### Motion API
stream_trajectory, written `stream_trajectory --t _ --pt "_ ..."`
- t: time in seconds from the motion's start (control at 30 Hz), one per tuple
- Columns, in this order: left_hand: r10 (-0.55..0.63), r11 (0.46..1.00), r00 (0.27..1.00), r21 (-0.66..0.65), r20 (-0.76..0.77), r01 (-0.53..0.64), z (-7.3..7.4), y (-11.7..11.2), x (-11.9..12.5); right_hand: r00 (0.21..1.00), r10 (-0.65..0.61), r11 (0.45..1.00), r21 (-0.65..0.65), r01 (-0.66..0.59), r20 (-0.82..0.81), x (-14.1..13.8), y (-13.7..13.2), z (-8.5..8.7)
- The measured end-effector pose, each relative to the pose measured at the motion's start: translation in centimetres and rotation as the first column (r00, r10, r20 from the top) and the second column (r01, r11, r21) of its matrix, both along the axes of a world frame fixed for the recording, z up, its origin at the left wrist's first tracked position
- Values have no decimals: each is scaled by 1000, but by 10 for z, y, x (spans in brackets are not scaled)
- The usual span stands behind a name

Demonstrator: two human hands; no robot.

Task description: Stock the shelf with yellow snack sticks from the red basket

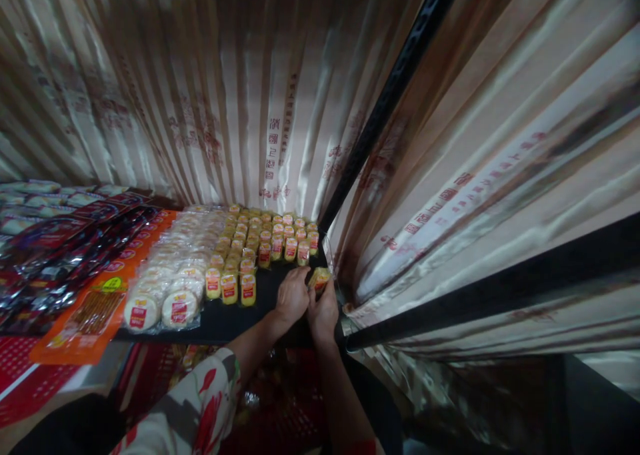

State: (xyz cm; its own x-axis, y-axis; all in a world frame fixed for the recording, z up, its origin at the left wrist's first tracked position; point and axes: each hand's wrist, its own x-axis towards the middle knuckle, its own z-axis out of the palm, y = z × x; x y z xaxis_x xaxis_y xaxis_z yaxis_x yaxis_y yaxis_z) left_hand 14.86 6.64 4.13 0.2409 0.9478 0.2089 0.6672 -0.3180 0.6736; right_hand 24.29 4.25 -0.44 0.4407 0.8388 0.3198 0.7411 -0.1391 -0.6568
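Observation:
A small yellow snack cake (319,278), wrapped in clear plastic with a red label, is held in the fingers of my right hand (324,311). Close beside it on the left, my left hand (292,296) has its fingers curled together. Whatever the left fingers hold is hidden, and I cannot tell if they touch the cake. Both hands are over the right end of a black shelf (270,283). Behind and left of them stand rows of similar wrapped cakes (248,289), the front ones upright with labels facing me.
Left of the cakes lie stacks of round white wrapped biscuits (180,308), an orange stick-snack packet (95,311) and dark shiny packets (65,261). Pleated printed curtains (240,108) hang behind. A black post (380,111) and a black rail (500,285) border the shelf's right end.

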Motion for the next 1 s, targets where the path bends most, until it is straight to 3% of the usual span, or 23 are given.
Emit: stream_trajectory --t 0.23,0.43,0.83,1.0 --pt "-70 990 956 95 -285 101 -20 20 -1 1000 -25 999 45 25 -17 5 30 3" --pt "-85 976 914 153 -396 157 -31 32 1 999 -43 999 12 43 0 10 48 1" --pt "-61 973 926 183 -373 138 -40 34 -4 998 -32 999 5 32 50 14 75 -4" --pt "-64 974 927 179 -370 139 -42 34 -5 998 -21 996 -81 25 54 13 77 -1"
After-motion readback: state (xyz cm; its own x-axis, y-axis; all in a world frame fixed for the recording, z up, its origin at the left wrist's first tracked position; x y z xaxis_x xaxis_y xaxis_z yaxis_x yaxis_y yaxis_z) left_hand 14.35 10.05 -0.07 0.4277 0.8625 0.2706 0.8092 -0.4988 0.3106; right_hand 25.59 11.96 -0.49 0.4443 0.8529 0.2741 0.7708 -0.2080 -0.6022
